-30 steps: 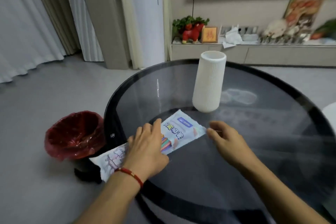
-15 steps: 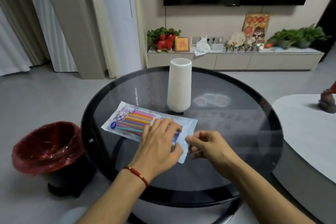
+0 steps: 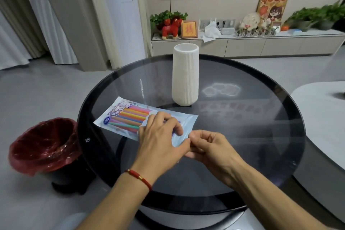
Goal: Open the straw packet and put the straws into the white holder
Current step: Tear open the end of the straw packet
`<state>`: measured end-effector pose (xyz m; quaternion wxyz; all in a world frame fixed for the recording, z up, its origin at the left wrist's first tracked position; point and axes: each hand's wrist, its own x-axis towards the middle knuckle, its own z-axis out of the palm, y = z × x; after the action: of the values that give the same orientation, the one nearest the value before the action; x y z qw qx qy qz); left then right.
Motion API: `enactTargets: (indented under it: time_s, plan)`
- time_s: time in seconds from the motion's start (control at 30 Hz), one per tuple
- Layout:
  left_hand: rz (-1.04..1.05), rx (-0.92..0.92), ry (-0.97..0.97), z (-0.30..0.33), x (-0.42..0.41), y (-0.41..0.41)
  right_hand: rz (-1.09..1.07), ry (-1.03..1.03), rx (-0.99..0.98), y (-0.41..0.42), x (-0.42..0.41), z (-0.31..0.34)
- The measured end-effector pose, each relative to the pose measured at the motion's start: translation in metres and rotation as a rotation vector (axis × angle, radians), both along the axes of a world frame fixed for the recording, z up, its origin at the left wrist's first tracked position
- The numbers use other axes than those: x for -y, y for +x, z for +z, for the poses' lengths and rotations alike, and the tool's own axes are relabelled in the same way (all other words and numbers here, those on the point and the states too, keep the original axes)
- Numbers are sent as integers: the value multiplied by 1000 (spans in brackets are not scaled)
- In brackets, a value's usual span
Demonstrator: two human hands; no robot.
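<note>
A clear plastic straw packet (image 3: 127,117) with bright coloured straws inside lies flat on the round dark glass table (image 3: 242,136), left of centre. My left hand (image 3: 160,136) lies on its right half and pinches the near right corner. My right hand (image 3: 207,145) pinches the same corner from the right, fingertips meeting the left thumb. The packet looks sealed. The tall ribbed white holder (image 3: 185,74) stands upright just behind the packet, with nothing showing above its rim.
A bin lined with a red bag (image 3: 44,145) stands on the floor left of the table. A pale low table (image 3: 321,110) sits to the right. A TV cabinet (image 3: 242,43) with plants and ornaments runs along the back wall.
The packet slid from the table's left edge onto the table in front of the holder. Both hands closed in on its right corner, and the view has steadied.
</note>
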<state>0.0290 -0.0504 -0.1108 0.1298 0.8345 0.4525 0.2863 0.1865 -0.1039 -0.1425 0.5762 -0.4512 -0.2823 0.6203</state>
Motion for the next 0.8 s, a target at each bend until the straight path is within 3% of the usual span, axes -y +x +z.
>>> enactTargets:
  time_s: [0.33,0.6,0.8]
  plan:
    - [17,25,-55,9,3,-4,22,43,-65,-3,0,-1]
    - [26,33,-74,16,10,-1,-52,65,172,-8,2,0]
    - [-69,-272,130,16,21,0,-25,94,422,-14,4,3]
